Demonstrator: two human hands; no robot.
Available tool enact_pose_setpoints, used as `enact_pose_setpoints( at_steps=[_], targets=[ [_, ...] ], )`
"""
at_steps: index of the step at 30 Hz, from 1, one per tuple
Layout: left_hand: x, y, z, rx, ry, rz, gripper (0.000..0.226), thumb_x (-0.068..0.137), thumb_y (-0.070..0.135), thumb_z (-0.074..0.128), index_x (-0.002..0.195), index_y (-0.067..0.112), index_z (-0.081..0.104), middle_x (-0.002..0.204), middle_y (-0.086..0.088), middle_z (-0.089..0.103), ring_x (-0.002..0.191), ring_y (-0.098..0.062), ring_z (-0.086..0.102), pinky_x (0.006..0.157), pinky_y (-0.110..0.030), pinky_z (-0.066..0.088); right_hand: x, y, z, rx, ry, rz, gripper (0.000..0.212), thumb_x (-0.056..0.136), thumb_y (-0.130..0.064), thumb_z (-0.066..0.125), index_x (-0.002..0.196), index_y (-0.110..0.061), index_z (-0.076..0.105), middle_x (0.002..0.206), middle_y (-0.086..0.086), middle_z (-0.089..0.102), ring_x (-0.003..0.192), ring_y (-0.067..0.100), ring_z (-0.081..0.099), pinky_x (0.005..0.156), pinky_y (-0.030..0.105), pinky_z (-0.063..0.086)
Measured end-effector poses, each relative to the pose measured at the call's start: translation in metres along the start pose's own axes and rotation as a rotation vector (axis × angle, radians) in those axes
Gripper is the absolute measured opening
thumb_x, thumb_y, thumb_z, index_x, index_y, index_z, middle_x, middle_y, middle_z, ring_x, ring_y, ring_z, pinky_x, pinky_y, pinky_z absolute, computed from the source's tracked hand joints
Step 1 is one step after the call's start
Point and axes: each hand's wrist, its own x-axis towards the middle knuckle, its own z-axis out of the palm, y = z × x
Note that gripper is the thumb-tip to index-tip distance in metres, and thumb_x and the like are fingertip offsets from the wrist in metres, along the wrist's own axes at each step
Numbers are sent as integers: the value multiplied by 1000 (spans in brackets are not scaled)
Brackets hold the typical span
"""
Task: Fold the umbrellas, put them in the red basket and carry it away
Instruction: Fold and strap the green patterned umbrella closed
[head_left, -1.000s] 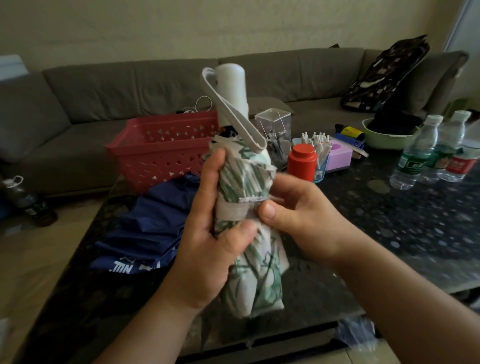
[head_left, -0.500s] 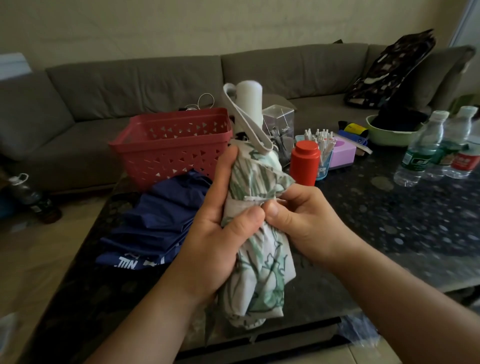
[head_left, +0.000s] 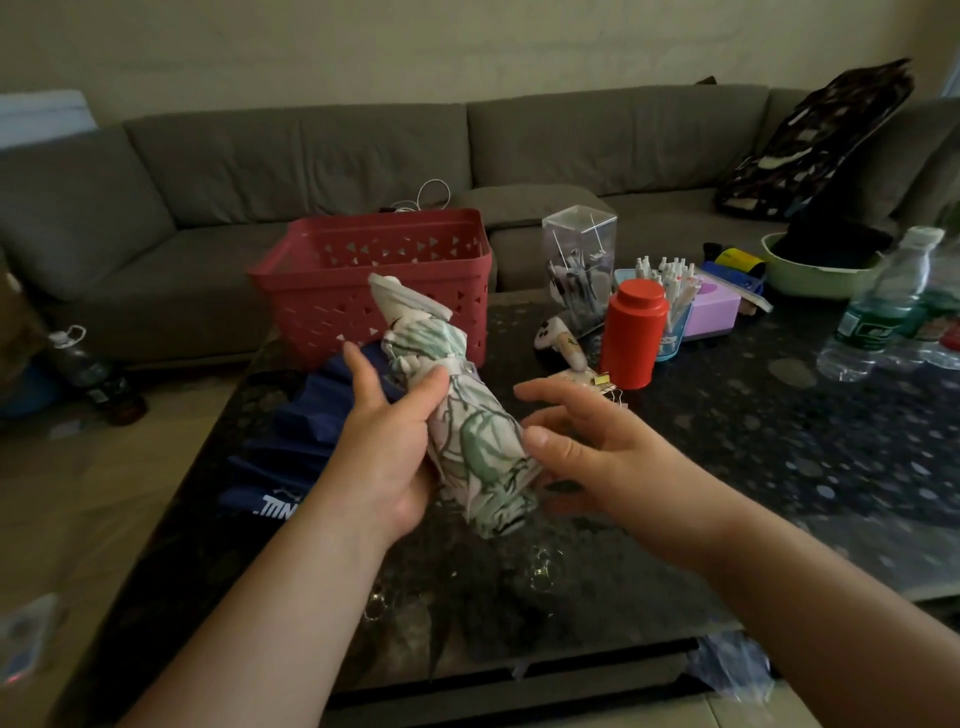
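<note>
Behind the dark speckled table (head_left: 779, 441), a grey fabric sofa (head_left: 322, 150) spans the room, and on the table's far left edge stands the red basket (head_left: 374, 275), rigid plastic with triangular cut-outs in its walls. In front of it the blue umbrella (head_left: 296, 431) lies unfolded in soft pleats, with white lettering on its near edge that cannot be read for certain. The white umbrella (head_left: 467, 415), rolled cloth printed with green leaves and bound by a strap, is held above the table, its long axis tilted, one end pointing up toward the basket and the other down toward the person. The left hand (head_left: 384, 447) grips it around the middle; the right hand (head_left: 582, 447) hovers just beside it, fingers spread and loosely curved, holding nothing.
</note>
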Motion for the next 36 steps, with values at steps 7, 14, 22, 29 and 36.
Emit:
enact_pose_setpoints(
  at_steps=[7, 14, 22, 29, 36],
  targets=[
    [-6, -13, 14, 190, 110, 113, 68, 107, 31, 60, 138, 82, 27, 157, 9, 48, 117, -23, 71, 89, -50, 64, 2, 18, 47, 60, -70, -31, 91, 83, -26, 89, 156, -41, 36, 133, -12, 69, 116, 5, 69, 94, 30, 58],
    [1, -4, 9, 5, 17, 86, 73, 113, 36, 46, 157, 65, -5, 143, 0, 65, 105, -25, 78, 98, -56, 58, 14, 4, 42, 444, 245, 8, 35, 95, -4, 66, 122, -26, 70, 102, 7, 79, 78, 20, 72, 63, 32, 59],
    [3, -3, 12, -147, -56, 156, 66, 98, 39, 69, 156, 36, 38, 138, -9, 69, 116, -29, 74, 102, -58, 56, 6, -2, 38, 1051, -188, 366, 58, 90, -55, 53, 121, -13, 77, 108, 12, 74, 64, 16, 58, 62, 25, 48],
    [9, 3, 4, -290, 136, 218, 64, 98, 25, 73, 149, 50, 42, 143, -3, 64, 120, -30, 71, 97, -59, 59, 7, 6, 28, -50, 512, -102, 14, 96, -40, 67, 86, -30, 70, 79, -11, 66, 69, 5, 60, 62, 23, 49],
    [8, 3, 8, -222, 154, 313, 67, 100, 21, 70, 152, 51, 39, 142, 4, 64, 121, -22, 71, 98, -54, 60, 1, -1, 29, -425, 344, -418, 19, 89, -19, 74, 96, -36, 69, 97, -15, 58, 83, 14, 64, 67, 31, 58]
  ],
)
